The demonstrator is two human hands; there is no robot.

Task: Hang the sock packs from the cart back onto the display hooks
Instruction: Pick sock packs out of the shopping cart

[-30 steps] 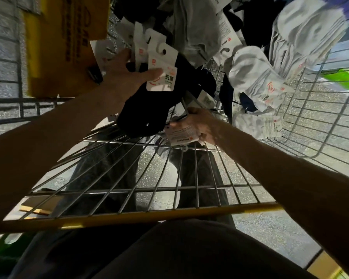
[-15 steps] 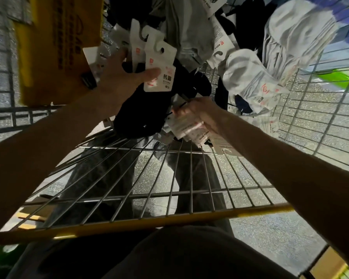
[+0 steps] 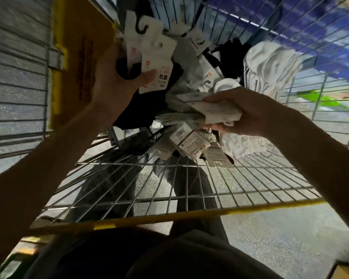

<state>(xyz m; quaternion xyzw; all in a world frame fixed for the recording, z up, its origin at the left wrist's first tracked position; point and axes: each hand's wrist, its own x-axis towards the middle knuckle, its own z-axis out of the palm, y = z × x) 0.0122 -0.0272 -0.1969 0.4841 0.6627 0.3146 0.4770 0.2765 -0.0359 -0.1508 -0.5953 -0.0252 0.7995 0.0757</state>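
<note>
Two hands inside the cart [image 3: 169, 217]. Left hand [image 3: 113, 83]: fingers clamped on two black packs [image 3: 129, 70], up beside the pile [image 3: 270, 63]. Right hand [image 3: 254, 115]: fingers pinching a white stack [image 3: 216, 111], count unclear. Yellow sign [image 3: 83, 57] at left. Chinese print on front card [image 3: 163, 77], otherwise blurred.

This is a shop, plain enough. A wire cart [image 3: 186, 190] with a yellow rim [image 3: 169, 218] stands on a speckled, polished floor [image 3: 280, 248], the sort laid in stores. Heaped in it are sock packs [image 3: 157, 63], black and white, each on a white card header with a cut-out hook hole and printed branding. One carries what looks like a barcode label [image 3: 180, 133]. A yellow printed panel [image 3: 83, 57] hangs on the cart's left wall.
</note>
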